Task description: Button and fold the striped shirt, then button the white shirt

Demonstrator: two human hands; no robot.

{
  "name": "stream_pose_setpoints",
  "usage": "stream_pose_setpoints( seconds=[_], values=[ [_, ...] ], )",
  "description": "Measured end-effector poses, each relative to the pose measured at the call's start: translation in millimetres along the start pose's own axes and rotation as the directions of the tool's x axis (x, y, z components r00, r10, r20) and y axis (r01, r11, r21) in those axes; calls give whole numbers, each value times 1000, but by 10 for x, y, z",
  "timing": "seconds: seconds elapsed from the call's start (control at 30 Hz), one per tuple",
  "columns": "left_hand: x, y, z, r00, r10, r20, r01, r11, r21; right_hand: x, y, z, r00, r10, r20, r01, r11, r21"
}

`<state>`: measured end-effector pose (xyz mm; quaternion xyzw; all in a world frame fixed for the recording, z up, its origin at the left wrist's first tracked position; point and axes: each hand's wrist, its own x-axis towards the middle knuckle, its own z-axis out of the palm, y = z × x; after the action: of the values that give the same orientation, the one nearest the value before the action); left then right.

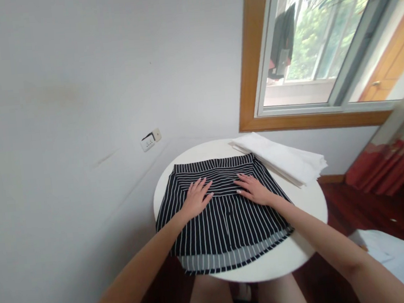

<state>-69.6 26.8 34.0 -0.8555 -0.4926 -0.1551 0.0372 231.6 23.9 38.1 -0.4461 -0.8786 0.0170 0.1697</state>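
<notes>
Plain white wall fills left & centre, w/ a faint brownish smudge and a small white socket plate low down. Top right: window in a warm wood frame, daylight coming thru, green trees outside, a dark garment hanging beyond the glass. Round white table stands near the wall, below the window. Floor is dark reddish wood. Far right, a cream & red curtain hangs at an angle

One head-worn camera looks forward and down, close over the round table, edges seemingly warped.
</notes>
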Motion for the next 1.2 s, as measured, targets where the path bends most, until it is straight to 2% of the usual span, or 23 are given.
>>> stream_pose_setpoints(
  seconds=[0.1, 0.23, 0.4, 0.53, 0.63, 0.77, 0.83, 0.97, 1.1, 1.2],
  values=[
    [-249, 189, -53, 990, 133, 56, -130, 990, -49, -260, -201, -83, 991, -116, 71, 111, 991, 75],
    [-462, 322, 0, 977, 178, 115, -170, 983, -70, -479, -398, -9, 980, -147, 131, 136, 987, 86],
    [-460, 335, 54, 978, 140, 157, -132, 989, -59, -508, -505, 41, 986, -95, 139, 86, 994, 67],
    [-469, 378, -14, 983, 141, 119, -136, 990, -49, -555, -642, -43, 976, -176, 127, 164, 981, 98],
    [-557, 463, -95, 977, 191, 98, -184, 980, -78, -643, -765, -66, 961, -238, 138, 217, 965, 150],
    [-721, 595, -158, 945, 290, 152, -270, 952, -141, -732, -856, -55, 960, -247, 129, 225, 961, 161],
    [-772, 646, -163, 942, 296, 161, -275, 951, -141, -746, -882, -58, 962, -247, 115, 228, 962, 152],
    [-780, 704, -129, 954, 284, 99, -271, 954, -129, -767, -967, -77, 957, -262, 124, 239, 955, 176],
    [-756, 725, -91, 938, 315, 143, -297, 946, -133, -865, -1028, -163, 955, -255, 148, 222, 952, 209],
    [-778, 763, -140, 939, 308, 151, -288, 947, -139, -1008, -958, -312, 962, -215, 167, 175, 959, 225]
  ],
)
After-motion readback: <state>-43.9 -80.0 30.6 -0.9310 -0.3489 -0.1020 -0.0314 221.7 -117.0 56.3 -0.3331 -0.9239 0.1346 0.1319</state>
